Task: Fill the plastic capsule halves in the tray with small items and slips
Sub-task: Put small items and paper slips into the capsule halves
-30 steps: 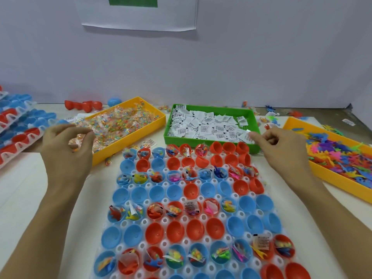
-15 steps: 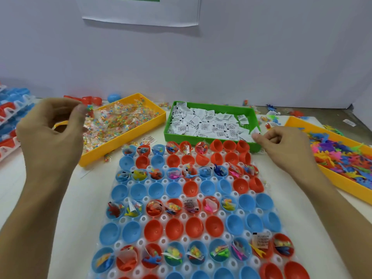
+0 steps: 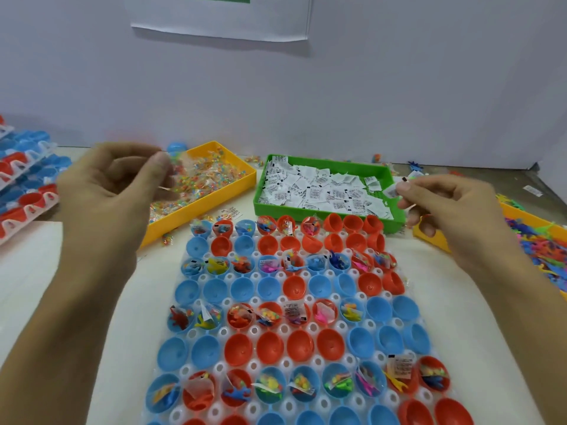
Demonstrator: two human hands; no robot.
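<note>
- Head view: left hand (image 3: 104,191), at 10 o'clock, pinches a blurred clear packet (image 3: 176,167).
- Right hand (image 3: 445,207), at 2 o'clock, pinches a paper slip (image 3: 390,190).
- Tray (image 3: 254,276), at 6 o'clock, holds capsule halves (image 3: 294,286).

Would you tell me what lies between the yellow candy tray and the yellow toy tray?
In the head view, the green tray of paper slips sits between them.

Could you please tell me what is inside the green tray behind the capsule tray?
The green tray holds a loose heap of white printed paper slips. They cover most of its floor, so whether anything lies under them cannot be seen; bare green shows near its right end.
</note>
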